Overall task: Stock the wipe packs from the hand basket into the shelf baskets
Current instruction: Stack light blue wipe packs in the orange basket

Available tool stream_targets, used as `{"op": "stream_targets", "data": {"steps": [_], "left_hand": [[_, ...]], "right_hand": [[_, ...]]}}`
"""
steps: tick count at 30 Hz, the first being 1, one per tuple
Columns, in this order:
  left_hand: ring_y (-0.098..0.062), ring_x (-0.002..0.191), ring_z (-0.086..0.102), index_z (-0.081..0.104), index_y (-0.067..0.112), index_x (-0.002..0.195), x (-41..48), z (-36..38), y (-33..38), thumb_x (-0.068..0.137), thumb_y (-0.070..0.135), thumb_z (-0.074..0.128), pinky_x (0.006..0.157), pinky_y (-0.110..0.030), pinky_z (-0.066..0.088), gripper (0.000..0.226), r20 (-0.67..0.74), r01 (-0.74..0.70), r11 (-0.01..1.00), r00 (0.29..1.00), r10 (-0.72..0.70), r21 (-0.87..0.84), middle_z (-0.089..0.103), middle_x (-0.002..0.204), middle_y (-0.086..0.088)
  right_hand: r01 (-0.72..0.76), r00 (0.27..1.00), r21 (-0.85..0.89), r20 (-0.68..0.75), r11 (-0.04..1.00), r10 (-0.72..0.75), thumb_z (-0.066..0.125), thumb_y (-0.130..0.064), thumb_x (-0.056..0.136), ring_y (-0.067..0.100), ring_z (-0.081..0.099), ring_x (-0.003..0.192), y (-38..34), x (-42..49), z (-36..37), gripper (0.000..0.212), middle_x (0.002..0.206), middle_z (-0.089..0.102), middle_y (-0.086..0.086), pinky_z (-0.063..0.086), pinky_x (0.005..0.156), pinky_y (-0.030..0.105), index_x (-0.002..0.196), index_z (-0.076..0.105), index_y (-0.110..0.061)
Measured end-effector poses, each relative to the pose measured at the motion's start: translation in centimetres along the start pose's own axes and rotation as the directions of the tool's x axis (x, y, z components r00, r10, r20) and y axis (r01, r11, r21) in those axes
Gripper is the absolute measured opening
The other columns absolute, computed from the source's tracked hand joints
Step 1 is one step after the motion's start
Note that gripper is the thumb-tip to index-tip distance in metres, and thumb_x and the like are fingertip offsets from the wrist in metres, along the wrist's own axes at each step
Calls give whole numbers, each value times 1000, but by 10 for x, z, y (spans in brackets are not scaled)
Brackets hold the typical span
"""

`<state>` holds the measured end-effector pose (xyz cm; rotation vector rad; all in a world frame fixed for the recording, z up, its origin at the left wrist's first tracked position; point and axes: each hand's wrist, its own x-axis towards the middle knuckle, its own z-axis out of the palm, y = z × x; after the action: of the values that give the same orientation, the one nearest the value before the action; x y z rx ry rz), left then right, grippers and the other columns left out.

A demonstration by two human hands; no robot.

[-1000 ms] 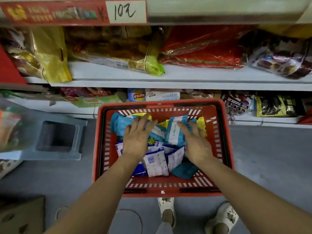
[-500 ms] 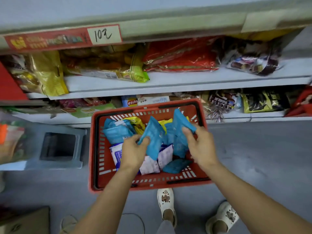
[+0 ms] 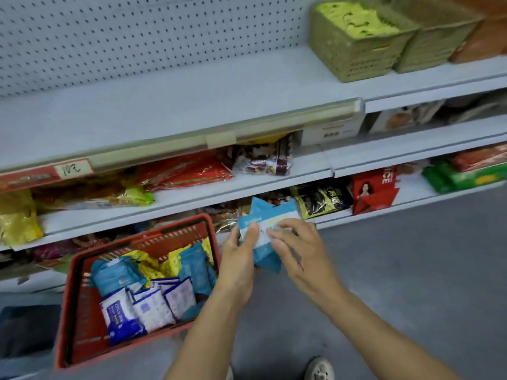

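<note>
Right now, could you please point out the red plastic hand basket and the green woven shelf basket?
Red plastic hand basket [image 3: 65, 311]: head view, on its left rim.
Green woven shelf basket [image 3: 375, 56]: head view, on its near wall.

The hand basket [image 3: 68, 311] sits on the floor [image 3: 411, 270] at the near left, before the lower shelves [image 3: 192, 193], with wipe packs [image 3: 145, 305] lying in it. Just right of it, the left hand [image 3: 238, 259] and right hand [image 3: 299, 250] grip the held packs [image 3: 263, 237] between them. Shelf baskets [image 3: 354, 50] stand side by side on the top shelf [image 3: 192, 89], far right.
</note>
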<state>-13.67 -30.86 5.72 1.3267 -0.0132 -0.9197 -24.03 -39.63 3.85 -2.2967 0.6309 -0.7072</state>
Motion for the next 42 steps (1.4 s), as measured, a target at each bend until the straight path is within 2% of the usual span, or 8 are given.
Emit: {"op": "stream_targets", "data": {"steps": [3, 7, 10, 13, 21, 32, 38, 42], "left_hand": [[-25, 94, 70, 64, 13, 108, -9, 59, -4, 100, 26, 50, 83, -41, 54, 21, 49, -45, 993, 998, 40, 112, 74, 104, -9], [-13, 75, 71, 63, 15, 103, -16, 129, -3, 101, 28, 47, 64, -28, 56, 21, 185, -113, 962, 980, 68, 250, 76, 86, 0], [-19, 79, 72, 64, 9, 104, -10, 177, 7, 99, 29, 52, 69, -32, 57, 24, 241, -124, 949, 969, 53, 289, 76, 90, -6], [-28, 87, 71, 65, 8, 108, 6, 219, 20, 97, 31, 57, 75, -40, 55, 27, 283, -124, 942, 959, 32, 313, 75, 98, -12], [-17, 76, 70, 69, 11, 109, 78, 324, 51, 74, 29, 71, 74, -35, 56, 40, 389, -107, 975, 921, 23, 195, 75, 97, -10], [-13, 67, 69, 71, 16, 106, 208, 495, 124, 83, 15, 72, 56, -24, 53, 23, 427, -249, 942, 894, 134, 224, 76, 90, -6], [-18, 82, 72, 70, 20, 107, 253, 551, 151, 85, 21, 71, 69, -34, 57, 22, 356, -285, 942, 911, 209, 176, 76, 94, -3], [-19, 81, 73, 68, 15, 112, 278, 572, 164, 86, 19, 71, 62, -30, 57, 27, 273, -309, 941, 925, 264, 137, 76, 98, -6]], "right_hand": [[-253, 945, 133, -178, 958, 274, 60, -28, 91, 8, 46, 105, 35, 5, -70, 24, 112, 52, -7, 37, 93, 17, 113, 64, -20], [-504, 836, 422, 21, 753, 548, 64, -27, 90, 6, 55, 65, 68, 14, -155, 13, 83, 63, -3, 44, 59, 22, 95, 66, -15], [-547, 797, 565, 125, 618, 591, 64, -25, 91, 10, 48, 50, 79, 26, -201, 15, 65, 61, -2, 35, 45, 22, 83, 67, -12], [-561, 771, 619, 147, 550, 620, 69, -26, 86, 13, 51, 52, 96, 48, -234, 15, 69, 64, 3, 36, 45, 24, 88, 67, -11], [-423, 774, 795, 68, 434, 630, 69, -15, 85, 14, 64, 61, 168, 136, -301, 14, 84, 73, 9, 47, 42, 23, 97, 66, -8], [-496, 829, 695, 202, 520, 521, 68, -14, 84, 16, 70, 82, 282, 302, -429, 25, 101, 74, 8, 57, 68, 26, 109, 68, -10], [-339, 818, 761, -51, 553, 573, 69, -9, 82, 12, 71, 72, 325, 369, -486, 20, 96, 73, 8, 55, 56, 21, 102, 66, -10], [-314, 713, 733, -237, 603, 660, 62, -12, 90, 15, 66, 52, 367, 419, -521, 9, 80, 68, 4, 51, 39, 26, 99, 62, -14]]}}
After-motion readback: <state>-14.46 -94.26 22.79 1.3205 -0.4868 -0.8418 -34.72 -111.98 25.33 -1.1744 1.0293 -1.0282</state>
